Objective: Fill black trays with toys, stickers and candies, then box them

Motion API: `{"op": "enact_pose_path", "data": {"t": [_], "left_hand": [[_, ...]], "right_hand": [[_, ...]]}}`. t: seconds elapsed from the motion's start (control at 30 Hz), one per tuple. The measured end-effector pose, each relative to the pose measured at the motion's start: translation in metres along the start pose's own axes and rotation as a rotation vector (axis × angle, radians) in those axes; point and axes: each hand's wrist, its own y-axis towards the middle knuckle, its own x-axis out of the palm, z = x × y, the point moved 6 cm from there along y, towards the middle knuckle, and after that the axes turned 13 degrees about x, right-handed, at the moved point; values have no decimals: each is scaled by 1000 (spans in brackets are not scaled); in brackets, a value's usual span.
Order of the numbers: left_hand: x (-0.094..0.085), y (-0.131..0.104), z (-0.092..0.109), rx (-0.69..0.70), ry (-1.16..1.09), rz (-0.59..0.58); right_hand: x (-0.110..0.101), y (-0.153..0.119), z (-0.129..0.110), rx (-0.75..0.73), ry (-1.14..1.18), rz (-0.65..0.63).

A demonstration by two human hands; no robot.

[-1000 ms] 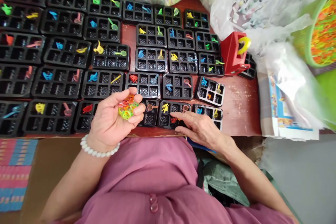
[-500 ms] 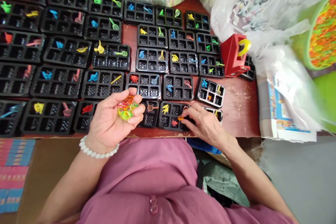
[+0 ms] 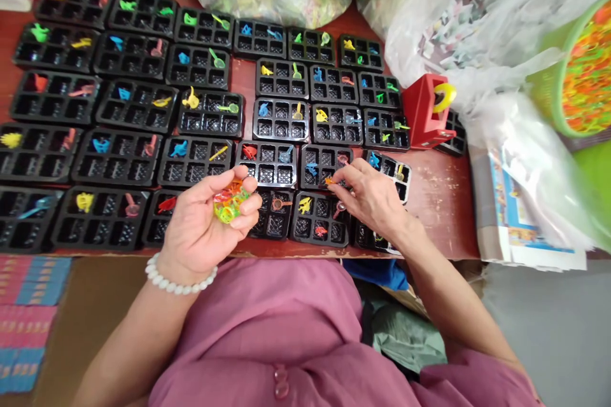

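Orange shows at the tips of the right hand (image 3: 377, 200), where I see a small orange piece (image 3: 329, 181) pinched between thumb and forefinger over the near, middle part of a black tray (image 3: 312, 182); whether it touches the bottom I cannot tell from here. To the left, the left hand (image 3: 203, 213) is cupped, its fingers curled around loose coloured pieces (image 3: 231, 203). I judge the step in hand to be setting one piece into this tray, which already carries a blue figure (image 3: 312, 168) on its left and a pink spoon (image 3: 343, 159) at its far right. Next, I think, calls for lowering it and easing the grip apart without nudging its neighbours. Half a second earlier, it was over the nearer tray (image 3: 301, 227), beside the red piece (image 3: 321, 231); the left hand has kept its load.
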Motion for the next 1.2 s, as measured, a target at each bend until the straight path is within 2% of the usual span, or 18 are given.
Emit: {"op": "enact_pose_path", "data": {"t": [0.07, 0.13, 0.3, 0.37, 0.43, 0.53, 0.67, 0.8, 0.9, 0.97, 1.03, 1.13, 1.2], "left_hand": [[-2, 1, 6, 22, -14, 13], [-5, 2, 12, 42, -28, 27], [-12, 6, 19, 73, -35, 11], [-15, 7, 18, 68, -23, -7], [-19, 7, 15, 51, -8, 0], [-27, 7, 13, 37, 7, 45], [-29, 5, 16, 43, -6, 91], [-28, 4, 22, 63, -30, 90], [-30, 4, 25, 74, -41, 81], [-32, 4, 26, 77, -47, 75], [-34, 5, 27, 78, -55, 73], [-35, 5, 27, 78, -68, 69], [-34, 5, 28, 78, -76, 62]], "right_hand": [[5, 8, 3, 2, 41, 3], [6, 12, 7, 20, 178, -9], [-1, 14, 15, 221, 613, -123], [-4, 14, 7, 246, 714, -180], [-2, 11, -12, 201, 758, -274], [12, 1, -51, 29, 732, -405], [40, -11, -93, -215, 480, -384], [60, -18, -116, -394, 145, -321], [63, -19, -122, -428, 92, -312], [59, -16, -119, -384, 219, -332], [52, -8, -110, -246, 486, -374], [45, 10, -84, 127, 1010, -451], [44, 20, -71, 341, 1276, -487]]}}
